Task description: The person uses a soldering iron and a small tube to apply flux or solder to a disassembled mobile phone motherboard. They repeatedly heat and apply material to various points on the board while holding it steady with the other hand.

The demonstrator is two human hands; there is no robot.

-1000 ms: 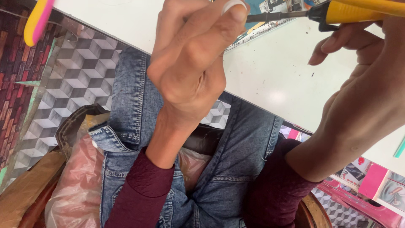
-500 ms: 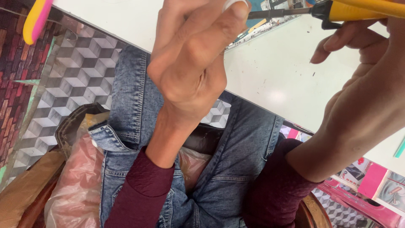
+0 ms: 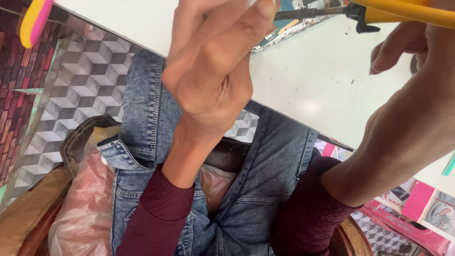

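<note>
My left hand (image 3: 208,71) is raised close to the camera with its fingers curled together; the fingertips are cut off by the top edge, so anything pinched there is hidden. My right hand (image 3: 417,109) grips a yellow-handled screwdriver (image 3: 407,13) lying level. Its dark shaft (image 3: 308,13) points left, and the tip reaches my left fingertips. Just behind those fingertips, a flat teal object (image 3: 289,21) lies on the white table (image 3: 322,80).
I sit in blue jeans (image 3: 275,189) and maroon sleeves, with a pinkish plastic bag (image 3: 80,208) by my left hip. A pink-and-yellow object (image 3: 34,21) sticks out at the top left over a cube-patterned floor (image 3: 80,85). Pink boxes (image 3: 417,201) sit under the table at the right.
</note>
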